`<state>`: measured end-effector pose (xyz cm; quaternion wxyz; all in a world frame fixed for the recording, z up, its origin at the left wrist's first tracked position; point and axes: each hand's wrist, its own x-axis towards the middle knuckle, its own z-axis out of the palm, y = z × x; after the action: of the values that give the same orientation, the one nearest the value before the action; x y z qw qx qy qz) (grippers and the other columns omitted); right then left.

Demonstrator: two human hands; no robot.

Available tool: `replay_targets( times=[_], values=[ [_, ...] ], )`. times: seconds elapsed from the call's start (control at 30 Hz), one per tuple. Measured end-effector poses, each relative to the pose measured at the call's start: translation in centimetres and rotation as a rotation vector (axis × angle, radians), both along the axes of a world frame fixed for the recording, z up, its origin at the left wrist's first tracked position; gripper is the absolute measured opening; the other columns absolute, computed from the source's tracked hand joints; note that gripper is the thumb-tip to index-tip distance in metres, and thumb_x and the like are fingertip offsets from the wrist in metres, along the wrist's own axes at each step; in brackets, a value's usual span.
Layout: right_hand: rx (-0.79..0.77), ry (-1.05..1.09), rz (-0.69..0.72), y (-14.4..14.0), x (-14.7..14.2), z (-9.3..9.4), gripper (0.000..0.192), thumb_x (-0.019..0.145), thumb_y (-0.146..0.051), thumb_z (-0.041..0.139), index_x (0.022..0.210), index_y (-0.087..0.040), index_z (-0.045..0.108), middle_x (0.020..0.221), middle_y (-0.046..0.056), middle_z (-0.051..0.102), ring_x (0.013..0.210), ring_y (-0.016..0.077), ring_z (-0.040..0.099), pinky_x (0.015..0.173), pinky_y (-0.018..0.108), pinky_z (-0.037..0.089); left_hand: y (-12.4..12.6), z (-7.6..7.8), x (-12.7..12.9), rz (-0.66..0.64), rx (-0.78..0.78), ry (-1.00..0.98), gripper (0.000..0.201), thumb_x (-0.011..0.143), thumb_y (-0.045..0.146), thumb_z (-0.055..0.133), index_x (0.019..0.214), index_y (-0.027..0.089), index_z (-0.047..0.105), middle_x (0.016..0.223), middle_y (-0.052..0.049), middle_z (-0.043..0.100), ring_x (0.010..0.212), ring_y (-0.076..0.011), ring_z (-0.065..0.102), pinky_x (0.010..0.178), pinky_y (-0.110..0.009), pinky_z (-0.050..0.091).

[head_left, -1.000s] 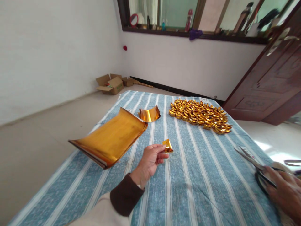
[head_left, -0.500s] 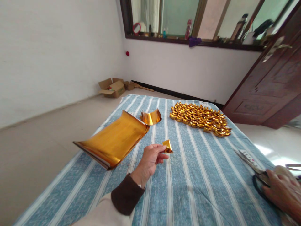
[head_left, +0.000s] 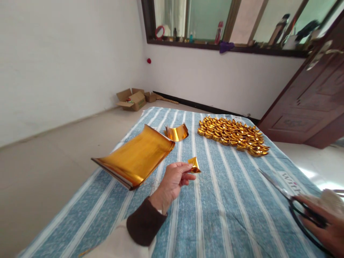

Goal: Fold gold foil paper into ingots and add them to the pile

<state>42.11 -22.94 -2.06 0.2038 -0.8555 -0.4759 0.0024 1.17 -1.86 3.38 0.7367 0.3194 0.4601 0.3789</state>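
Between the thumb and fingers of my left hand [head_left: 174,179] is a small folded piece of gold foil paper [head_left: 194,165], held above the striped cloth. At the right edge my right hand [head_left: 322,218] grips black-handled scissors [head_left: 276,186], with fingers around the handles and blades pointing away to the upper left. A stack of large gold foil sheets [head_left: 137,154] lies left of my left hand, its edges curling up. Beyond it sits a smaller pile of curved gold strips [head_left: 177,133]. Many folded gold paper ingots [head_left: 232,134] stand in close rows at the far right.
A blue-and-white striped cloth [head_left: 215,222] covers the table. Cardboard boxes [head_left: 132,100] sit on the floor by the wall. A brown door [head_left: 303,107] stands at the right. Bottles and a round mirror [head_left: 159,32] line the window ledge. A beige object [head_left: 331,200] lies behind my right hand.
My right hand has lifted the scissors and shifted them slightly left. My left hand still pinches the folded foil paper. The whole view has shifted a little.
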Motion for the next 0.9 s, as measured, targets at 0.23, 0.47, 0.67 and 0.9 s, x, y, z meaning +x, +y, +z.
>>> replay_targets(
  times=[0.23,0.47,0.67,0.9],
  values=[
    [0.21,0.295,0.464,4.7,-15.2,1.5,0.042,0.071,-0.041,0.07,0.111,-0.027,0.071,0.096,0.002,0.074,0.075,0.0201,0.071,0.064,0.024,0.058,-0.9,-0.2,-0.7,0.008,-0.037,0.008,0.006,0.074,0.013,0.071,0.073,0.011,0.066,0.073,-0.008,0.073,0.043,-0.0078,0.061,0.036,-0.015,0.033],
    [0.203,0.305,0.788,9.9,-19.3,3.1,0.044,0.076,-0.03,0.067,0.12,-0.023,0.064,0.075,0.0,0.063,0.06,0.0132,0.059,0.059,0.025,0.054,-0.7,0.2,-1.8,0.072,-0.041,-0.009,0.006,0.076,0.012,0.069,0.07,0.01,0.067,0.068,-0.005,0.071,0.04,-0.0054,0.057,0.035,-0.014,0.03],
    [0.178,0.299,0.833,10.4,-19.0,2.9,0.043,0.078,-0.03,0.067,0.12,-0.024,0.064,0.072,-0.001,0.06,0.057,0.012,0.056,0.055,0.024,0.051,-0.8,0.6,-2.0,0.076,-0.033,-0.045,0.009,0.073,0.013,0.073,0.069,0.011,0.066,0.06,-0.002,0.066,0.039,-0.0048,0.055,0.035,-0.014,0.03],
    [0.177,0.35,0.862,10.2,-18.9,2.8,0.043,0.077,-0.026,0.068,0.12,-0.022,0.064,0.069,-0.003,0.058,0.054,0.0104,0.054,0.053,0.022,0.049,-1.0,0.9,-1.6,0.085,-0.069,-0.031,0.01,0.075,0.01,0.071,0.066,0.011,0.066,0.062,-0.002,0.066,0.038,-0.0051,0.056,0.034,-0.014,0.03]
  ],
)
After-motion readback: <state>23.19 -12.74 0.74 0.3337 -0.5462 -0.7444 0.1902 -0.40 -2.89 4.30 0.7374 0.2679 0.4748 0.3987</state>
